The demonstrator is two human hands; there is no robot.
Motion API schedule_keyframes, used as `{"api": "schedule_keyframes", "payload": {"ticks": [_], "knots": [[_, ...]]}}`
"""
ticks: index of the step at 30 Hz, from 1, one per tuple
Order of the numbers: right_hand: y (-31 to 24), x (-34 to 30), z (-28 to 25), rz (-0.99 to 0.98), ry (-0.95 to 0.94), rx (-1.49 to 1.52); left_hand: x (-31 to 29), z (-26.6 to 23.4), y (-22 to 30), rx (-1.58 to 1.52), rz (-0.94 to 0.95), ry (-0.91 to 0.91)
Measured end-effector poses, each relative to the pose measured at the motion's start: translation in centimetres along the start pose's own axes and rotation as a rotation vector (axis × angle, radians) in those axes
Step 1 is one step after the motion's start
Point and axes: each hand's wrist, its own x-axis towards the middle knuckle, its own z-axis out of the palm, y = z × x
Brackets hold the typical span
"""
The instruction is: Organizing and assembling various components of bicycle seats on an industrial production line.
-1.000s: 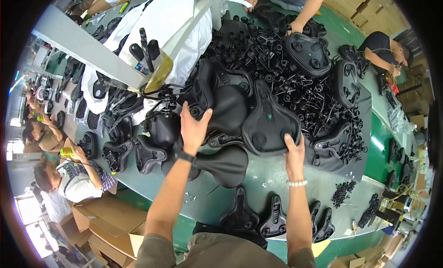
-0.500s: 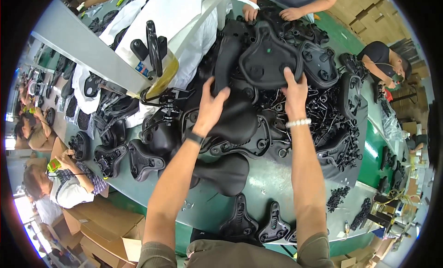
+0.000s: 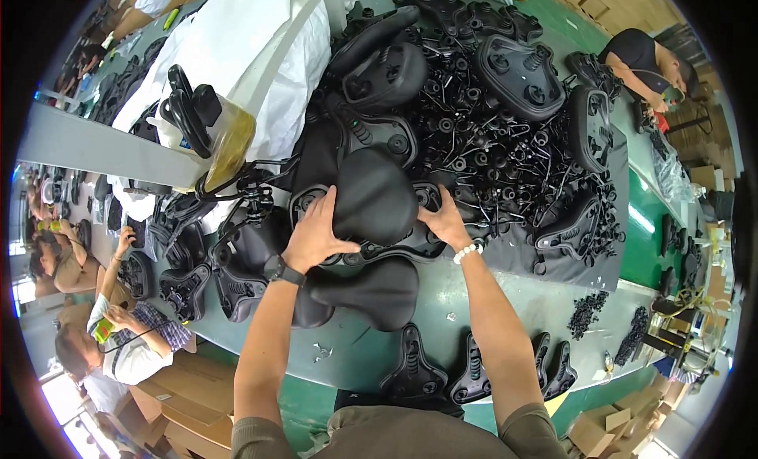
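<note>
A smooth black bicycle saddle (image 3: 375, 194) lies cover up on the pile, between my two hands. My left hand (image 3: 313, 236) is spread along its left side, with fingertips at the edge and the thumb near its front edge. On the other side, my right hand (image 3: 446, 222) has thumb and fingers apart, the thumb close to the saddle's right edge. Just beyond it sits an upturned saddle (image 3: 399, 143) with a small green spot, partly covered. Another saddle (image 3: 379, 289) lies cover up nearer me.
A heap of black metal clamps and bolts (image 3: 489, 155) spreads to the right. Upturned saddles (image 3: 412, 364) line the near table edge. A grey metal post (image 3: 110, 147) with tape crosses at left. Co-workers sit left and far right; cardboard boxes (image 3: 197, 392) stand at lower left.
My hands have left the upturned saddle with the green spot, which now rests lower in the pile. They have come nearer to me, around the cover-up saddle. The view has shifted.
</note>
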Motion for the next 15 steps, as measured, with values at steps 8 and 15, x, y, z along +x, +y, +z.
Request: {"api": "schedule_keyframes", "payload": {"ticks": [8,15], "knots": [[-4.1,-5.1,-8.3,0.011,0.084,0.064,-3.8,-1.5,4.0,-0.44,-0.166,0.281],[-10.9,0.8,-15.8,-0.088,0.639,0.449,13.1,-10.2,6.3,-0.73,-0.171,0.578]]}}
